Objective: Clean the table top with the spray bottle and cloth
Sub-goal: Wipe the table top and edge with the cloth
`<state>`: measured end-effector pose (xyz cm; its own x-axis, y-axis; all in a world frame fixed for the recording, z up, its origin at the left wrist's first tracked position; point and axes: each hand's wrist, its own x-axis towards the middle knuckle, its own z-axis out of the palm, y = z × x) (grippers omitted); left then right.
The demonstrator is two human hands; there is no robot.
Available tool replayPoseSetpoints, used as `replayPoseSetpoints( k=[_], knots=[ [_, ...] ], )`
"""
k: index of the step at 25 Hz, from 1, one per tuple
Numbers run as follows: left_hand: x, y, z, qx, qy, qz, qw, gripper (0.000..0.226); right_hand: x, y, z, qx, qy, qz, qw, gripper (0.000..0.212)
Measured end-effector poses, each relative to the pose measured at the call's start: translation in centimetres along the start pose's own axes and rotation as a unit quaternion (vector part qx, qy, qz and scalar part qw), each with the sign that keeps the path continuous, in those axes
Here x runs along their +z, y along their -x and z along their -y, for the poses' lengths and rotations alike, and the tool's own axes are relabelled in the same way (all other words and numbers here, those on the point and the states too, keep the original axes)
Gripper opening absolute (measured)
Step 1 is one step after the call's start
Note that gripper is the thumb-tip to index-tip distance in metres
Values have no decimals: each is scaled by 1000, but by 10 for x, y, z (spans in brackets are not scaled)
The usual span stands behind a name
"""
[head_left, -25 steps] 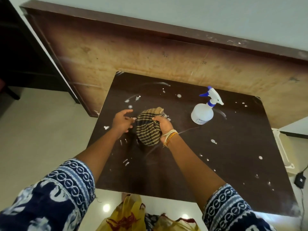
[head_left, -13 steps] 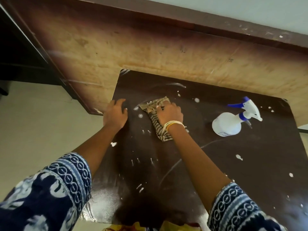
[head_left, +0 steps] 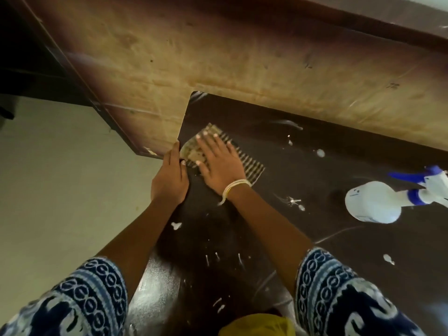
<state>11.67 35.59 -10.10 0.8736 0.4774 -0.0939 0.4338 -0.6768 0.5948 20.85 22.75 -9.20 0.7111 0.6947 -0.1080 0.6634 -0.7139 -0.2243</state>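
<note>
A striped tan and dark cloth [head_left: 252,166] lies flat near the far left corner of the dark brown table top [head_left: 315,238]. My right hand [head_left: 218,163] presses down on it with fingers spread straight. At the table's left edge my left hand [head_left: 171,178] rests, its fingers straight and its thumb touching the cloth's near corner. The white spray bottle [head_left: 373,204] with a blue trigger lies on its side at the right, apart from both hands. White foam spots dot the table.
A large worn wooden board [head_left: 218,57] leans behind the table's far edge. Pale floor [head_left: 60,190] lies to the left. A yellow bag [head_left: 257,326] shows below the table's near edge.
The cloth went from bunched at the table's middle to spread flat at the far left corner. Both hands moved left and away with it; the right hand flattened.
</note>
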Motion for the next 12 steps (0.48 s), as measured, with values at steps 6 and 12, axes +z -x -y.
replayPoseSetpoints(
  k=[6, 12],
  knots=[
    [-1, 2, -6, -4, -41, -5, 999, 55, -35, -3, -140, 275, -12, -89, 957, 68],
    [-2, 2, -6, -15, -60, -4, 998, 55, -33, -19, -117, 432, -27, -78, 898, 65]
  ],
)
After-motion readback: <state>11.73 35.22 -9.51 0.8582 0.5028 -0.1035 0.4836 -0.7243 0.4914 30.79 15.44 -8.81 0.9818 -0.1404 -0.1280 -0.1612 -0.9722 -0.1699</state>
